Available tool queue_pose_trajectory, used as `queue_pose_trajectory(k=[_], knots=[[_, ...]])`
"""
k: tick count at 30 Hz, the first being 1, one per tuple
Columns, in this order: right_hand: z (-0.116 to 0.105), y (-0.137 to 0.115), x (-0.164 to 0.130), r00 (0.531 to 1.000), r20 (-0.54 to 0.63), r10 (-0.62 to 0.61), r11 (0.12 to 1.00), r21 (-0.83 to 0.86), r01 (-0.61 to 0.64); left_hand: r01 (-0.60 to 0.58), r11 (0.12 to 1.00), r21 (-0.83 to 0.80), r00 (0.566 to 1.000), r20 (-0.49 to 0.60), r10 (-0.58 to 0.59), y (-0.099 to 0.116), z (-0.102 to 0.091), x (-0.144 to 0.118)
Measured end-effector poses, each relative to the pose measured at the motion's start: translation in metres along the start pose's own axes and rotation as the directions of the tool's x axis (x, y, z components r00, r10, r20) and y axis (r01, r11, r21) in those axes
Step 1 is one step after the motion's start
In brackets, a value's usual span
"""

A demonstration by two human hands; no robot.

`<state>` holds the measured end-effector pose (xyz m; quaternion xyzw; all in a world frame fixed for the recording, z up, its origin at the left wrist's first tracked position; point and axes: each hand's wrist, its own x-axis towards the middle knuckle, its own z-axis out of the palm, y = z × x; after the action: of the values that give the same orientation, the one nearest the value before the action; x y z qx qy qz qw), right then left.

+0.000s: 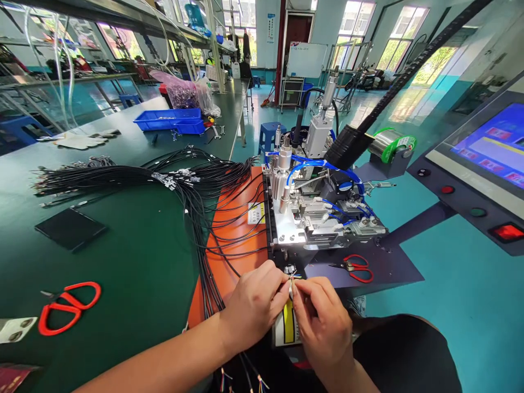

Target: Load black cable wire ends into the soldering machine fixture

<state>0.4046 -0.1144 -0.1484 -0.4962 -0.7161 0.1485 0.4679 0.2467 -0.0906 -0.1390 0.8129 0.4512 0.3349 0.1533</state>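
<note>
My left hand (254,303) and my right hand (323,319) meet just in front of a small metal machine (317,215) with blue air tubes. Both pinch the end of a thin cable (291,285), where a small white connector and fine coloured wires show between the fingertips. The cable's black length is hidden under my hands. A large bundle of black cables (192,185) fans out over the green table (135,262) and the orange mat (237,229) to the left of the machine.
Red scissors (67,308) lie at the near left, and smaller red snips (357,267) sit on the machine's dark base. A black pad (70,228), blue trays (170,119), a solder spool (393,144) and a control panel with a screen (487,164) surround the area.
</note>
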Motion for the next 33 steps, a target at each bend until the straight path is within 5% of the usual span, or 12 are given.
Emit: queue_pose_trajectory(k=[4,7,10,14,17,24,33], knots=[[-0.001,-0.001,0.002,0.999,0.026,0.026,0.998,0.056,-0.028,0.007,0.999,-0.034,1.0,-0.01,-0.007,-0.001,-0.001,-0.001],[-0.012,-0.003,0.006,0.97,0.071,0.231,0.961,0.138,-0.239,0.024,0.998,-0.053,0.999,-0.021,-0.025,0.001,-0.003,0.0],[-0.025,-0.003,0.01,0.873,0.099,0.478,0.836,0.253,-0.486,0.021,0.997,-0.07,0.999,-0.031,-0.023,0.003,-0.004,0.001],[-0.031,-0.002,0.014,0.753,0.208,0.624,0.661,0.373,-0.651,-0.002,0.997,-0.076,1.0,-0.018,0.0,0.003,-0.005,0.001],[-0.029,-0.004,0.016,0.707,0.265,0.655,0.583,0.417,-0.697,-0.002,0.996,-0.087,1.0,-0.014,0.0,0.003,-0.006,0.001],[-0.027,-0.006,0.02,0.695,0.317,0.645,0.561,0.421,-0.713,-0.006,0.996,-0.094,1.0,-0.001,0.006,0.003,-0.006,0.002],[-0.025,0.0,0.018,0.63,0.444,0.637,0.41,0.497,-0.765,-0.007,0.997,-0.083,1.0,-0.002,0.007,0.003,-0.006,0.001]])
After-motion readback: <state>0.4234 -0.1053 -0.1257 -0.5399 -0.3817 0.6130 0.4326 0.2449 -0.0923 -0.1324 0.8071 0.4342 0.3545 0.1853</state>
